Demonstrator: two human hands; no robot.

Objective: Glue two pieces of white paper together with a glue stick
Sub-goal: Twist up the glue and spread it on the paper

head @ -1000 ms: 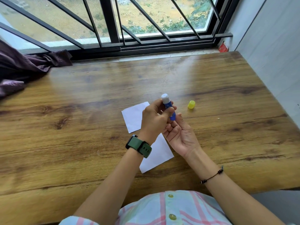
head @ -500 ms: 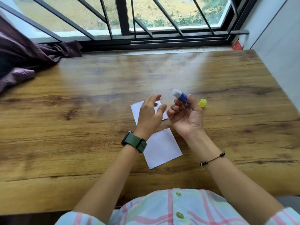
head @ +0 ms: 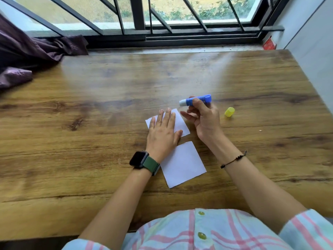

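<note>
Two white paper squares lie on the wooden table (head: pixel 90 159). My left hand (head: pixel 163 131) rests flat, fingers spread, on the far paper (head: pixel 181 124) and covers most of it. The near paper (head: pixel 182 164) lies bare just below my left wrist. My right hand (head: pixel 204 120) grips a blue glue stick (head: pixel 195 101), uncapped, held sideways above the table with its white tip pointing left, just past the far paper's upper right corner. The yellow cap (head: pixel 229 111) lies on the table to the right of my right hand.
A dark purple cloth (head: pixel 27 56) is heaped at the table's far left by the barred window (head: pixel 140 20). A white wall (head: pixel 313 42) runs along the right edge. A small red object (head: pixel 269 43) sits on the sill at the far right corner.
My left hand let go of the glue stick and came down flat on the far paper. My right hand kept the stick and turned it sideways, tip to the left.
</note>
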